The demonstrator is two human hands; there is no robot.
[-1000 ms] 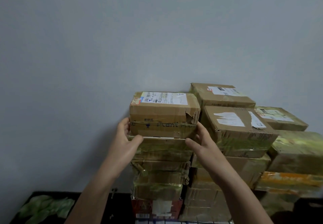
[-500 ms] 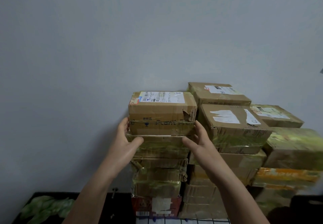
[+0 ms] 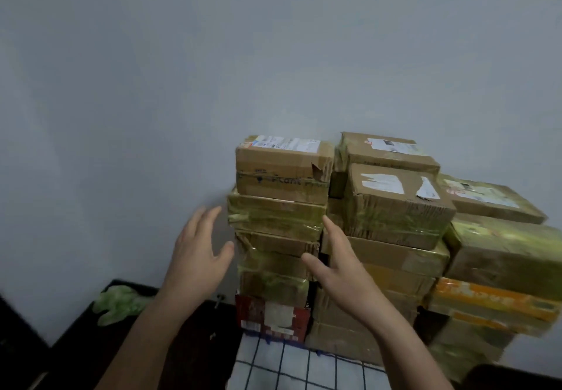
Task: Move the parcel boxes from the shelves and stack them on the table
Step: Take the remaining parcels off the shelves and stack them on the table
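- Left hand (image 3: 197, 249) and right hand (image 3: 337, 265) spread wide, holding nothing, flanking the column (image 3: 273, 286).
- Top box (image 3: 282, 161) above them could slide off if either hand bumps the column.

shipping label (image 3: 286, 143): print blurred, unreadable
orange-banded box (image 3: 498, 298): cut off at right edge
green object (image 3: 118, 304): lower left, blurred — kind unclear

Only the person's two arms show, cut off by the lower edge of the view. The left hand (image 3: 197, 255) and the right hand (image 3: 337, 271) are bare. The left forearm (image 3: 146, 338) and the right forearm (image 3: 404, 338) are bare along all their visible length. The wrists are slim and the fingers (image 3: 208, 219) long. Nails and knuckles are too blurred to make out.
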